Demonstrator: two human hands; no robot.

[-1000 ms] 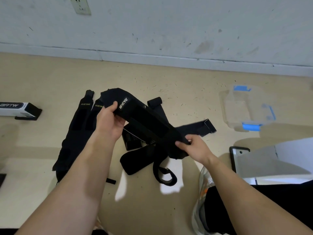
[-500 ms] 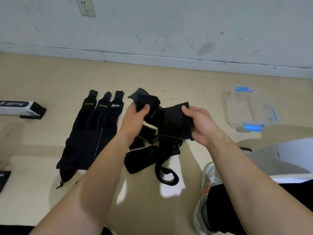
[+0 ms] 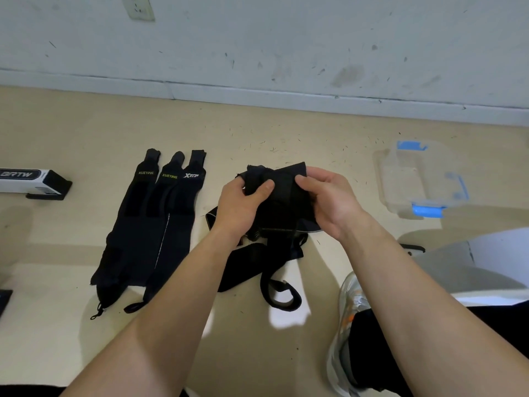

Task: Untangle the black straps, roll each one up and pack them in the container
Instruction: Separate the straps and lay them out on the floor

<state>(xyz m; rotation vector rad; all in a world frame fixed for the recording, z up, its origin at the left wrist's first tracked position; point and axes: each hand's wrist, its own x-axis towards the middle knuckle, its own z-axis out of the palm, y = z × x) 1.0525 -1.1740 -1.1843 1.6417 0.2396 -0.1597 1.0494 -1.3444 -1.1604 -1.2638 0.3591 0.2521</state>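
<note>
A wide black strap (image 3: 282, 193) is bunched between my hands above the floor, folded over on itself. My left hand (image 3: 242, 206) pinches its left end, thumb on top. My right hand (image 3: 329, 197) grips its right side. Under them lies a tangle of more black straps (image 3: 257, 265), one ending in a loop (image 3: 282, 296). Three black straps (image 3: 154, 224) lie flat side by side to the left, printed XUEYING, XUEYING and XTEP. The clear container (image 3: 415, 181) with blue latches sits on the floor at the right, open at the top and with nothing inside.
A white and black box (image 3: 31, 181) lies at the far left. The wall and skirting run along the back. My shoe (image 3: 347, 319) and dark trouser leg are at the lower right, with a white sheet (image 3: 498, 253) beyond them.
The strap was stretched out between my hands; they have come together and folded it into a compact bunch. The view has shifted slightly, showing the three flat straps in full.
</note>
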